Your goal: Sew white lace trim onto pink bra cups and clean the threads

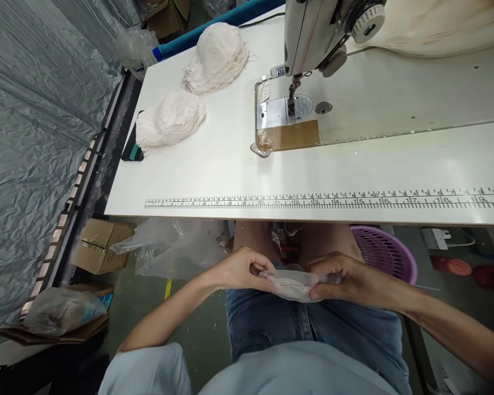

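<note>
Over my lap, a small piece of sheer white fabric (293, 286) is stretched between my two hands, below the table's front edge. My left hand (249, 270) pinches its left end between thumb and fingers. At the opposite end, my right hand (333, 276) grips the cloth with the thumb on top and the fingers behind. What the fabric is part of cannot be made out. On the table ahead stands a sewing machine (313, 38), its presser foot (291, 101) over the metal needle plate.
A white table (214, 170) carries a printed ruler (325, 202) along its front edge. Cream fabric cups (218, 57) and a lace-edged piece (170, 120) lie at the left. Below are a purple basket (385, 249), clear plastic (181, 247) and a cardboard box (101, 247).
</note>
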`<state>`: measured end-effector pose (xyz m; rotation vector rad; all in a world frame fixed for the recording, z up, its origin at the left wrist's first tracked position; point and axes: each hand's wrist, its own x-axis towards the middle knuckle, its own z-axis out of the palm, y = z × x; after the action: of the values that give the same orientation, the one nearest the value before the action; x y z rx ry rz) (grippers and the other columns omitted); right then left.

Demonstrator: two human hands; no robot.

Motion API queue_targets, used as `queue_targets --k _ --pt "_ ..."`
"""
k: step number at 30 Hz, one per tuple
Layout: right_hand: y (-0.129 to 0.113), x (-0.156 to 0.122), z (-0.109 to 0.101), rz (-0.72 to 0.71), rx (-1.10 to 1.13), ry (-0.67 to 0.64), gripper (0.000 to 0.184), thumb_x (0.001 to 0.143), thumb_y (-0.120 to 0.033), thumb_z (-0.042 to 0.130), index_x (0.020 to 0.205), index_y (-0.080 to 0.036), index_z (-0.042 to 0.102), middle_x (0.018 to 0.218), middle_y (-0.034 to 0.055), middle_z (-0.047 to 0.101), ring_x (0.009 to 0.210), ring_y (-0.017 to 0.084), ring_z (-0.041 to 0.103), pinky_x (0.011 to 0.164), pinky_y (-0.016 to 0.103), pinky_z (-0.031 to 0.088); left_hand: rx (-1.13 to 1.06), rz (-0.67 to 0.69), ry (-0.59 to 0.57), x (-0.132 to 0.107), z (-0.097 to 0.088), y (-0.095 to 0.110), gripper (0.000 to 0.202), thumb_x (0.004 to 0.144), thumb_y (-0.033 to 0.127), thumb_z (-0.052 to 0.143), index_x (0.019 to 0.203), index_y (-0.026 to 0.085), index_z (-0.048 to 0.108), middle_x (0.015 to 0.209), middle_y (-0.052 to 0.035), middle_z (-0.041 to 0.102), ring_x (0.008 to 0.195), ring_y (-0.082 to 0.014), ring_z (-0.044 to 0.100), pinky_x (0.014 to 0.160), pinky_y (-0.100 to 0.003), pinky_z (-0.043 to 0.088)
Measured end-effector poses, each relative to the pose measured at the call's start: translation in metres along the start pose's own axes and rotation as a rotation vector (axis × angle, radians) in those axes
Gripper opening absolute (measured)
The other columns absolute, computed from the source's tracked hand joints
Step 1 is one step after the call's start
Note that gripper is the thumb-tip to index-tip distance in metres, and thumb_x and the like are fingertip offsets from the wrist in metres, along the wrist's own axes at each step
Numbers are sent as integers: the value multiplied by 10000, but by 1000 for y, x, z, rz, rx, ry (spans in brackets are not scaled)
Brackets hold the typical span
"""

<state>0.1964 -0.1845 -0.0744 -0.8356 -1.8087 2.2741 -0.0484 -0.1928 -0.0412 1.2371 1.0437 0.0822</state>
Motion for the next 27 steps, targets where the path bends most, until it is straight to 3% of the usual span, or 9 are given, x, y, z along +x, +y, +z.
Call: queue_targets --k 5,10,13,21,27 --pt "-4 -3 -3 -2 37 -26 252 793 -413 651 788 -163 684 775 23 602 703 162 557 598 252 388 -1 -2 2 2 3 2 256 672 328 737 838 133 732 673 -11 625 625 -101 501 582 -190 377" --pt "-8 7 1 -41 1 14 275 787 -425 657 785 -150 661 701 -10 538 632 119 495 545 225 328 15 7 -8 4 4 4 258 680 335 729 834 128 729 651 1 599 618 -96 476 581 -190 356" --pt "-5 7 2 -51 11 36 314 788 -444 648 699 -143 637 687 -9 518 632 119 485 550 230 320 20 17 3 2 4 2 262 693 338 718 858 134 727 675 -1 612 630 -99 487 590 -191 354" --pt "-4 3 5 -7 41 62 326 787 -486 630 749 -162 619 658 -21 500 613 117 445 541 230 308 -2 49 18 6 12 16 212 708 285 704 861 140 727 699 -14 649 647 -107 535 612 -192 385" --pt "-6 -2 5 42 39 180 336 778 -503 615 721 -172 613 697 4 539 641 139 482 539 235 337 -92 -14 151 6 14 6 345 611 304 787 916 159 720 778 -24 656 726 -134 557 656 -207 396"
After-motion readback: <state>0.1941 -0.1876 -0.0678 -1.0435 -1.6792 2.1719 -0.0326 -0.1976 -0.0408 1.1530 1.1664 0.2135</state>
